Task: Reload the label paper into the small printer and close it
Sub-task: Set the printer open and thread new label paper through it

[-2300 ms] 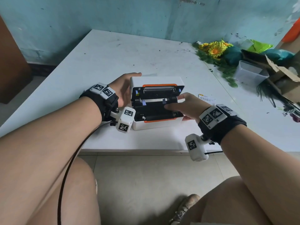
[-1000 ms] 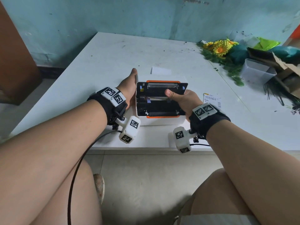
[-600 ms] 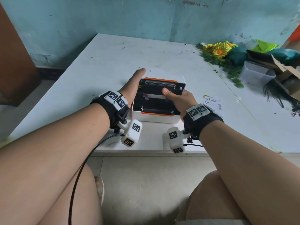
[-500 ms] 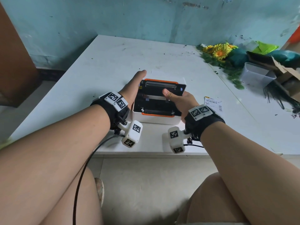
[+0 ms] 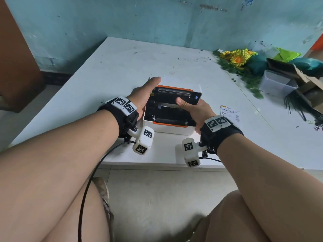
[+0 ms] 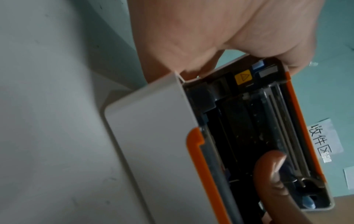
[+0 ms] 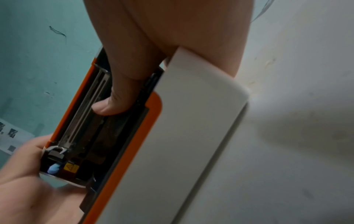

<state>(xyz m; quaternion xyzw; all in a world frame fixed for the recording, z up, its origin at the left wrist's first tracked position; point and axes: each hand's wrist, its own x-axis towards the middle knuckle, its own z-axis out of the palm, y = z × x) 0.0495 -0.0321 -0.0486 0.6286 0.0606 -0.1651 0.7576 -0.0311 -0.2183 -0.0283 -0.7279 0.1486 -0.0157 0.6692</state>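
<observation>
A small white printer [image 5: 167, 129] with orange trim sits near the table's front edge, its hinged lid [image 5: 174, 94] part open over the black paper bay. A strip of white label paper [image 5: 168, 106] lies across the bay. My left hand [image 5: 144, 95] grips the lid's left edge, thumb on the rim and fingers behind it. My right hand [image 5: 191, 109] holds the lid's right side, its thumb [image 7: 114, 97] pressed on the lid's inner face by the metal bar. In the left wrist view the lid [image 6: 287, 121] stands at a narrow angle to the base [image 6: 153, 136].
A printed label [image 5: 229, 111] lies on the white table [image 5: 122, 67] right of the printer. Yellow flowers [image 5: 237, 57], a clear plastic tub [image 5: 277, 84] and a cardboard box [image 5: 307, 79] crowd the far right. The teal wall stands behind the table.
My right hand has left the paper bay and taken the lid's right side. Both hands have tipped the lid forward, toward the base.
</observation>
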